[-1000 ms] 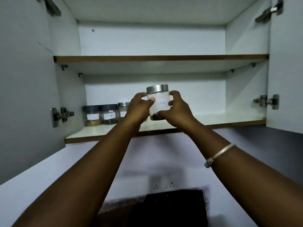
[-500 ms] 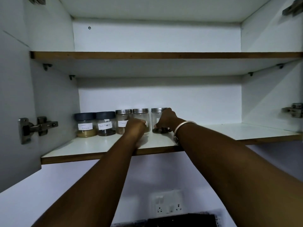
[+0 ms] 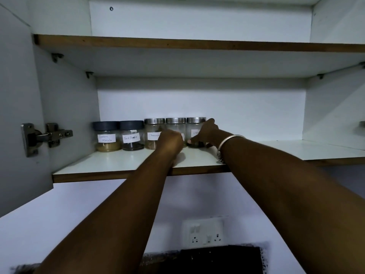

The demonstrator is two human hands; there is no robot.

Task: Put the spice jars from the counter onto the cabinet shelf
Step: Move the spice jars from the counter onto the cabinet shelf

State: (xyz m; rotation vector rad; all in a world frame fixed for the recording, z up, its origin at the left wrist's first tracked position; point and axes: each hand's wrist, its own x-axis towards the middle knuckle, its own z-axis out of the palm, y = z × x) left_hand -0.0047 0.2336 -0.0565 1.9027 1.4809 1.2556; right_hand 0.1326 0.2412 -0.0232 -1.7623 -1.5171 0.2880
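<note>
Five labelled spice jars stand in a row at the back left of the lower cabinet shelf (image 3: 118,161). Two have dark lids, the garam masala jar (image 3: 106,136) and the black pepper jar (image 3: 132,136). Three have steel lids: the cinnamon jar (image 3: 153,133), a fourth jar (image 3: 175,125) and the rightmost jar (image 3: 195,128). My right hand (image 3: 207,133) grips the rightmost jar, which stands on the shelf, with the thumb low at its front. My left hand (image 3: 170,140) is curled in front of the fourth jar, hiding its lower half, with nothing seen in it.
The shelf's white right half (image 3: 296,149) stretches to the cabinet wall. An upper shelf (image 3: 197,44) runs overhead. The open left door carries a metal hinge (image 3: 45,136). Below on the wall is a socket plate (image 3: 203,233), above a dark object (image 3: 217,260).
Both hands carried the steel-lidded jar from in front of the shelf to the right end of the row and set it down. The left hand then let go and drew back a little.
</note>
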